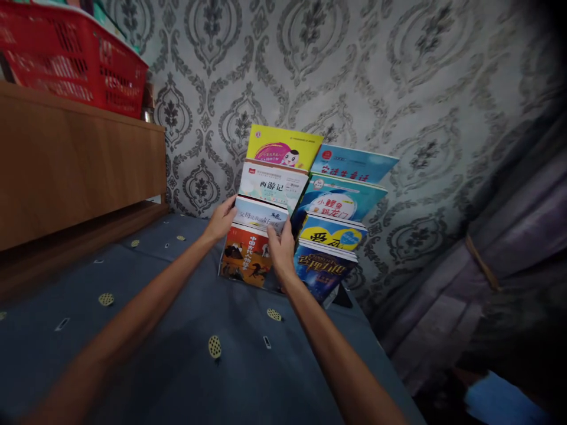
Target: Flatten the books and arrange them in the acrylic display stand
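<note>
Two columns of overlapping books lean against the patterned wall on a blue cloth-covered surface [186,354]. My left hand [220,221] grips the left edge of a pale blue-and-white book [257,213] in the left column. My right hand [282,245] holds the same book at its lower right corner, fingers curled over it. Below it sits an orange book with horses [243,260]. Above it are a white book [271,184] and a yellow book [283,147]. The right column holds several blue books [339,200], the lowest dark blue [321,271].
A wooden cabinet [80,159] stands at the left with a red plastic basket [75,59] on top. Grey-purple curtains [496,260] hang at the right, tied back. A blue object [500,401] lies at the bottom right.
</note>
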A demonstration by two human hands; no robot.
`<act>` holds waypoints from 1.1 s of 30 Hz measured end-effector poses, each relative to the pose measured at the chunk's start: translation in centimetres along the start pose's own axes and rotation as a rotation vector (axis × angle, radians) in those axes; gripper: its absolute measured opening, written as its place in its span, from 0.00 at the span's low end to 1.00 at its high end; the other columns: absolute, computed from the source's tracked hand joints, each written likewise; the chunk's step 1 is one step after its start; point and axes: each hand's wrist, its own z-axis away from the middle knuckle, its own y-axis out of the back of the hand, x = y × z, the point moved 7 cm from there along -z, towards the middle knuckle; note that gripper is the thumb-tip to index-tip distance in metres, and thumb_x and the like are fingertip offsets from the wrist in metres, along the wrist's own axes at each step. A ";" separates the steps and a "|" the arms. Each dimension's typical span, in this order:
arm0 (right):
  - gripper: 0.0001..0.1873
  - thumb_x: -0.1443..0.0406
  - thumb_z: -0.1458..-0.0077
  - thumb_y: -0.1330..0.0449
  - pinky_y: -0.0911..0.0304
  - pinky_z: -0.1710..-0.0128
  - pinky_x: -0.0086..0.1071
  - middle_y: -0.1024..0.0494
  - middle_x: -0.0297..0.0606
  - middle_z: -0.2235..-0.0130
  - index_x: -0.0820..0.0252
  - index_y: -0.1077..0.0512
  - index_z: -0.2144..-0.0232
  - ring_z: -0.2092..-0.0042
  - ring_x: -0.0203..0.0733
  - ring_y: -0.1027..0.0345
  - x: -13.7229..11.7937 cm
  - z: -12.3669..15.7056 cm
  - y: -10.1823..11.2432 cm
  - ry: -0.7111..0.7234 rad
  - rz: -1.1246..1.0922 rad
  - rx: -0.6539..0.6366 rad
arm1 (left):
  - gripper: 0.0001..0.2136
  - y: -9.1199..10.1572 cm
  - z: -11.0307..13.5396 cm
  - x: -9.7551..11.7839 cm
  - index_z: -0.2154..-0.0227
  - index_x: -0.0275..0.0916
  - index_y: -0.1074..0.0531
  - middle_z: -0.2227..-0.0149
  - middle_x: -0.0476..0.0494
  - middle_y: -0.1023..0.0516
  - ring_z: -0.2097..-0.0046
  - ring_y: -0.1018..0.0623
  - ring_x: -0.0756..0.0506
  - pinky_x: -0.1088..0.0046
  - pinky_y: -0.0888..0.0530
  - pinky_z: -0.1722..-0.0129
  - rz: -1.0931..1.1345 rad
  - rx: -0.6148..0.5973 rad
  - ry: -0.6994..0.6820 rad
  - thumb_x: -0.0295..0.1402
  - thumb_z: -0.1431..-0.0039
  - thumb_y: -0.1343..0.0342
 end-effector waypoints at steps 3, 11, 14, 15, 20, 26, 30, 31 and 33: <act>0.38 0.49 0.36 0.50 0.37 0.41 0.47 0.30 0.53 0.38 0.62 0.48 0.31 0.41 0.53 0.32 0.9 0.8 0.2 -0.177 -0.120 0.038 | 0.25 0.5 0.5 -0.7 0.42 0.35 0.29 0.40 0.38 0.26 0.37 0.29 0.39 0.58 0.36 0.35 0.097 0.007 0.047 0.35 0.43 0.46; 0.39 0.46 0.40 0.53 0.43 0.38 0.47 0.30 0.55 0.38 0.67 0.34 0.38 0.37 0.55 0.37 0.8 3.5 0.2 -0.455 -0.232 0.093 | 0.17 2.5 5.5 -2.8 0.53 0.34 0.24 0.51 0.35 0.20 0.48 0.22 0.39 0.58 0.27 0.44 -0.079 0.258 0.171 0.40 0.36 0.50; 0.40 0.45 0.41 0.56 0.44 0.37 0.47 0.30 0.57 0.38 0.70 0.32 0.41 0.37 0.55 0.38 0.6 3.8 0.1 -0.488 -0.232 0.111 | 0.17 1.7 6.7 -1.9 0.53 0.34 0.23 0.50 0.35 0.20 0.48 0.23 0.40 0.60 0.28 0.44 -0.217 0.260 0.096 0.39 0.35 0.51; 0.41 0.44 0.41 0.56 0.45 0.37 0.46 0.30 0.58 0.38 0.70 0.32 0.41 0.37 0.55 0.38 0.6 3.8 0.0 -0.493 -0.231 0.118 | 0.17 1.4 6.9 -1.6 0.52 0.35 0.23 0.50 0.35 0.20 0.48 0.23 0.40 0.61 0.28 0.44 -0.259 0.257 0.071 0.39 0.35 0.50; 0.41 0.44 0.41 0.57 0.47 0.36 0.46 0.31 0.57 0.37 0.70 0.31 0.42 0.36 0.54 0.39 0.9 3.8 -0.5 -0.500 -0.216 0.147 | 0.18 0.6 7.6 -1.3 0.47 0.35 0.25 0.50 0.35 0.21 0.48 0.23 0.40 0.63 0.27 0.48 -0.339 0.260 0.048 0.36 0.35 0.50; 0.40 0.44 0.40 0.57 0.48 0.35 0.46 0.30 0.56 0.38 0.68 0.30 0.42 0.36 0.54 0.40 1.0 3.9 -0.5 -0.502 -0.217 0.179 | 0.18 0.5 7.8 -1.7 0.45 0.34 0.26 0.50 0.34 0.22 0.48 0.24 0.40 0.62 0.27 0.45 -0.330 0.261 0.058 0.34 0.35 0.50; 0.38 0.46 0.40 0.55 0.48 0.35 0.46 0.30 0.54 0.38 0.67 0.30 0.42 0.36 0.54 0.39 1.0 3.9 -0.5 -0.522 -0.230 0.173 | 0.18 0.5 7.9 -2.0 0.46 0.35 0.26 0.49 0.35 0.22 0.46 0.24 0.40 0.61 0.28 0.44 -0.327 0.277 0.061 0.32 0.36 0.50; 0.37 0.47 0.40 0.55 0.48 0.35 0.45 0.29 0.53 0.39 0.66 0.30 0.41 0.36 0.53 0.39 1.0 4.0 -0.5 -0.523 -0.242 0.174 | 0.18 0.5 8.0 -2.2 0.45 0.36 0.26 0.48 0.35 0.22 0.46 0.24 0.40 0.61 0.28 0.44 -0.320 0.290 0.070 0.32 0.36 0.49; 0.37 0.47 0.40 0.55 0.47 0.36 0.44 0.28 0.50 0.39 0.65 0.31 0.40 0.36 0.51 0.39 1.2 4.1 -0.6 -0.534 -0.275 0.184 | 0.19 0.7 8.1 -2.5 0.44 0.35 0.27 0.48 0.35 0.22 0.47 0.24 0.40 0.62 0.27 0.45 -0.307 0.319 0.097 0.32 0.36 0.48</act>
